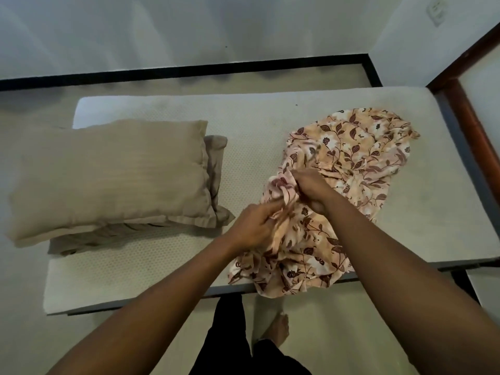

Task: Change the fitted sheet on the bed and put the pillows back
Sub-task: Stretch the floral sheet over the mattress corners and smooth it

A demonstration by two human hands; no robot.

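Head view: my left hand (254,228) and right hand (311,188) each pinch a gathered fold of the floral fitted sheet (351,152), bunched on the bare mattress (257,125) near the stacked pillows (108,174); judged light and limp, best gripped at a corner seam.

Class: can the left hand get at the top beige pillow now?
Probably yes: only bare white mattress lies between the left hand and top beige pillow, though it grips the floral sheet.

On the mattress (243,117), upper pillow (108,174) lies on lower pillow (215,158) at left, sheet (351,158) at right, apparently overhanging the near edge.
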